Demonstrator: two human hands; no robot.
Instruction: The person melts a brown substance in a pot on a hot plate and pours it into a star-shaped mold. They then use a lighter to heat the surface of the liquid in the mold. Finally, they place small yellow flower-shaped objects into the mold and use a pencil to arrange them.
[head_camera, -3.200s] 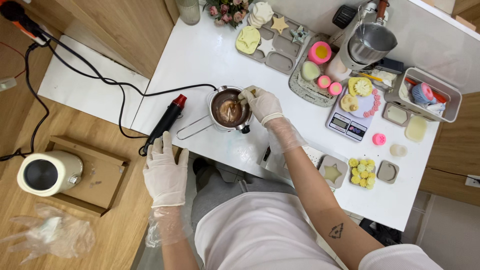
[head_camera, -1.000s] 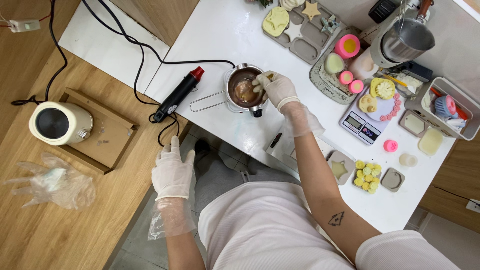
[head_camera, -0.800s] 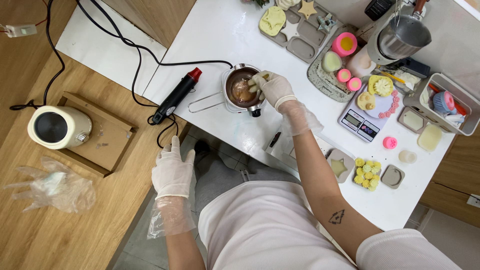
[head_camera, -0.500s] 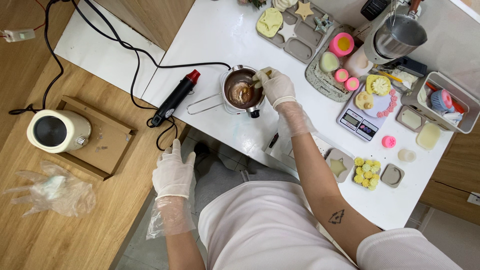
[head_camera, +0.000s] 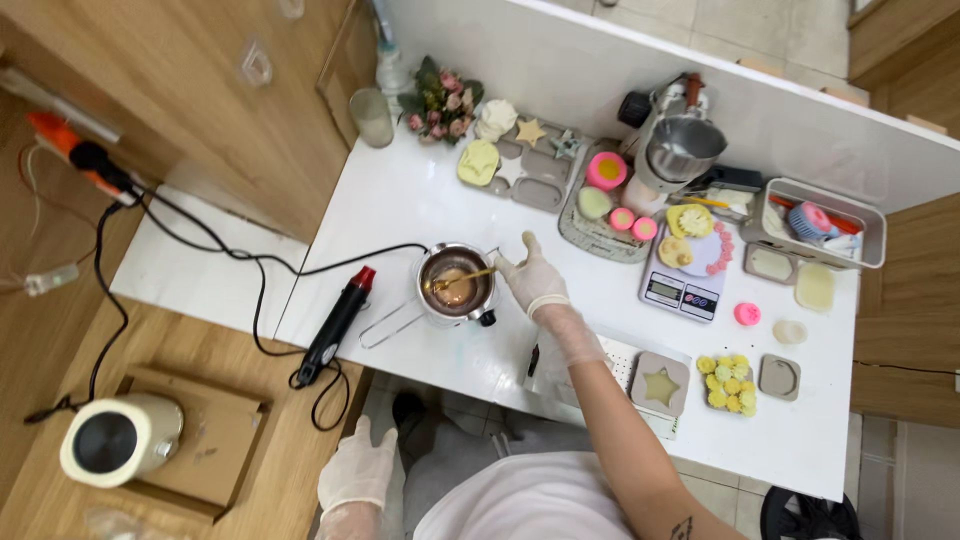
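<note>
A small metal pot of brown liquid stands on the white table, with a yellowish stick resting across it. My gloved right hand is just right of the pot, fingers spread, thumb close to the stick's end; it grips nothing that I can see. My gloved left hand hangs below the table edge beside my lap, fingers apart and empty.
A black heat gun with a red tip lies left of the pot, cable trailing off the table. Right of my hand are a digital scale, grey moulds, yellow flower pieces and a steel jug. A pale cylindrical appliance stands on the floor.
My right hand has drawn back from over the pot to its right side and the stick now rests in the pot. The view has shifted. My left hand stays low.
</note>
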